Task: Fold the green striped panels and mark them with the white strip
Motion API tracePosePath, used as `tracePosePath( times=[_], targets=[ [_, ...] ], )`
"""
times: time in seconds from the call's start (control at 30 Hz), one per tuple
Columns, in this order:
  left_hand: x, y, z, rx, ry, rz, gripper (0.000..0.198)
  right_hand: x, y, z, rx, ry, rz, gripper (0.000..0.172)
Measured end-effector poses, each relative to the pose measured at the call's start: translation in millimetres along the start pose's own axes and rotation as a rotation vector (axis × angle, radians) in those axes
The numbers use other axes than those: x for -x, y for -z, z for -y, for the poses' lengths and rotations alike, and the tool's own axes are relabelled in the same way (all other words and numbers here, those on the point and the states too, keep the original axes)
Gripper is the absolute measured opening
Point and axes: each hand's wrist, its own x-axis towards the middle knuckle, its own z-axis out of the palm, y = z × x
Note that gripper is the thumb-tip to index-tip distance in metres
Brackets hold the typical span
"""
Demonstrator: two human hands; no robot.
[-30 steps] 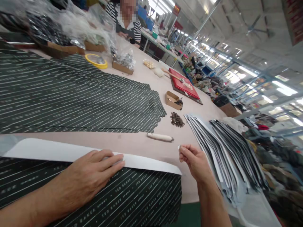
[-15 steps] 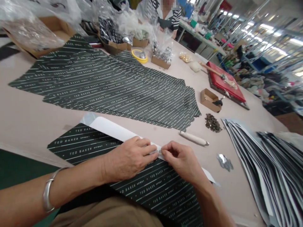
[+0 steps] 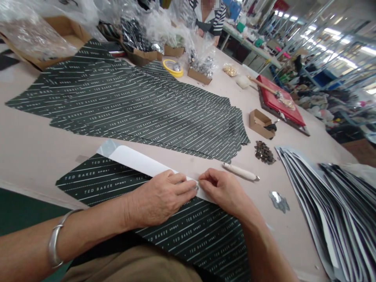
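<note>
Left hand (image 3: 160, 199) lies flat on a dark green sheet (image 3: 100, 182) printed "TED BAKER", fingers together and extended, tips at the edge of a white paper strip (image 3: 138, 161). The strip lies across the sheet's far edge. Right hand (image 3: 225, 192) sits just beside the left, its fingertips (image 3: 202, 181) drawn together at the strip; whether they pinch anything cannot be told. Silver bangle (image 3: 54, 244) on left wrist.

Sheet sits at the near edge of a pale table (image 3: 29, 137). Toward the far edge: fanned green sheets (image 3: 132, 109). To the right: cream-handled tool (image 3: 239, 171), pile of small dark metal pieces (image 3: 264, 152), cardboard tray (image 3: 260, 123), red board (image 3: 279, 103), foil scrap (image 3: 278, 201), stacked white-backed sheets (image 3: 320, 196). A co-worker in a striped top (image 3: 211, 19) stands beyond the far edge.
</note>
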Motion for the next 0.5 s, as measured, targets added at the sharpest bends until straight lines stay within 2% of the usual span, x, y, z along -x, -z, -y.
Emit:
tracePosePath(
  times=[0.1,0.13,0.17,0.23,0.3,0.37,0.43,0.5],
  targets=[
    [0.0,-0.3,0.5,-0.008,-0.013,-0.006,0.032,5.1,2.0,-31.1,0.211,0.061,-0.405,0.024],
    [-0.5,-0.2,0.6,-0.006,-0.016,-0.004,0.032,6.4,2.7,-43.5,0.302,0.068,-0.499,0.029],
    [-1.1,0.0,0.7,-0.001,-0.015,0.002,0.032,7.1,3.3,-55.6,0.372,0.072,-0.546,0.034],
    [-2.5,0.6,0.7,0.013,-0.007,0.017,0.032,7.3,3.6,-75.3,0.402,0.082,-0.545,0.034],
    [-3.4,1.1,0.5,0.031,0.005,0.028,0.031,6.7,3.4,-85.3,0.331,0.09,-0.523,0.028],
    [-3.4,1.2,0.3,0.043,0.016,0.031,0.029,7.5,4.1,-84.2,0.212,0.077,-0.573,0.023],
    [-2.7,0.8,0.5,0.053,0.012,0.035,0.029,11.7,6.9,-74.1,-0.002,0.051,-0.768,0.022],
    [-1.9,0.1,1.1,0.059,-0.002,0.04,0.028,19.6,11.0,-58.9,-0.384,0.078,-1.055,0.02]
  ],
)
